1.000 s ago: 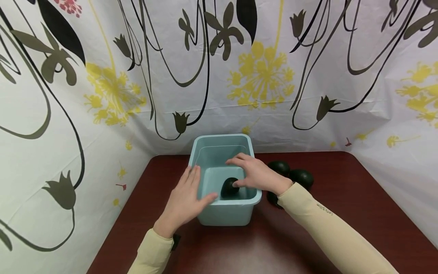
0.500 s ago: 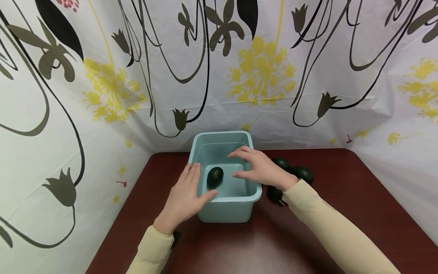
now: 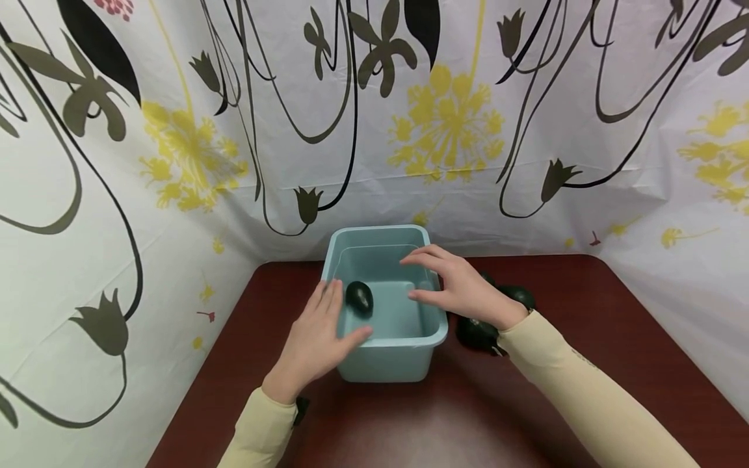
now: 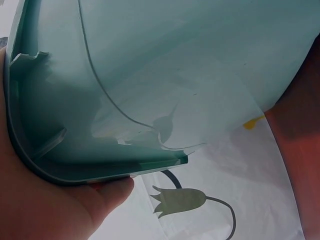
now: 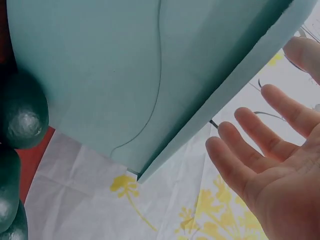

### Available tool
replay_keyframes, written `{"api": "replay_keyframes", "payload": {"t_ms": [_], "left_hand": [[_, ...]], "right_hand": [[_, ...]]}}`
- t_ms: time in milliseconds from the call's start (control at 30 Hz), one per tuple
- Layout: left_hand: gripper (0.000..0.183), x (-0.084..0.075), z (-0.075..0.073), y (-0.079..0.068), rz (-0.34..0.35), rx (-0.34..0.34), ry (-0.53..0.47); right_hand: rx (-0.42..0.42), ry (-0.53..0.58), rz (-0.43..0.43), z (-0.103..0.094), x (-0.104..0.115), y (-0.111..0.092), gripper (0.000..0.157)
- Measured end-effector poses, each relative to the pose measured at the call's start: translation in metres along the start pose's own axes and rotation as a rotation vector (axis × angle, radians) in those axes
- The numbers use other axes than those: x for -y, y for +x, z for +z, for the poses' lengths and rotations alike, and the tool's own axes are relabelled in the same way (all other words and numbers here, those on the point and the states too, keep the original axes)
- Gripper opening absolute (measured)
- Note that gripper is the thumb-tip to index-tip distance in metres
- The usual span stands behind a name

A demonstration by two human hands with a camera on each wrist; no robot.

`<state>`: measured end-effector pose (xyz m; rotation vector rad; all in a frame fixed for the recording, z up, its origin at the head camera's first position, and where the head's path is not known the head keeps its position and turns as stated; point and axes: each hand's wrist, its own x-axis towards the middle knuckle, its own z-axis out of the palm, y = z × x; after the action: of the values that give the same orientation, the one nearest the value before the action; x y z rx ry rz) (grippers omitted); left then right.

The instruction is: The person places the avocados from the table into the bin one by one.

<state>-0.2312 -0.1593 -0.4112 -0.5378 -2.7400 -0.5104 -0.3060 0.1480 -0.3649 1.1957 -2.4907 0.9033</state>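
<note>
One dark green avocado (image 3: 359, 299) lies inside the light blue plastic bin (image 3: 383, 364), toward its left wall. My left hand (image 3: 316, 341) rests on the bin's near left corner, fingers straight along the left rim and thumb over the near rim. In the left wrist view part of that hand (image 4: 65, 210) lies against the bin's rim. Over the bin's right rim hovers my right hand (image 3: 459, 286), its fingers spread and nothing in them. The right wrist view shows this hand (image 5: 280, 165) with palm and fingers bare, beside the rim.
To the right of the bin, several more avocados (image 3: 476, 333) lie together on the dark red table (image 3: 585, 312), partly hidden by my right hand. A white cloth (image 3: 445, 221) with a flower print hangs behind the table and along its sides.
My right hand has let go of the avocado and moved up and right toward the rim. The avocado has rolled left across the bin's floor. My left hand stays in place.
</note>
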Motion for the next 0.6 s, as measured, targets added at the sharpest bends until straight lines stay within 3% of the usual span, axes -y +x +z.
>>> {"api": "replay_keyframes", "payload": {"t_ms": [600], "left_hand": [[0.104,0.001,0.0,0.0,0.011,-0.027,-0.015]], "right_hand": [[-0.101,-0.051,-0.032,-0.005,-0.002,-0.025,0.053]]}}
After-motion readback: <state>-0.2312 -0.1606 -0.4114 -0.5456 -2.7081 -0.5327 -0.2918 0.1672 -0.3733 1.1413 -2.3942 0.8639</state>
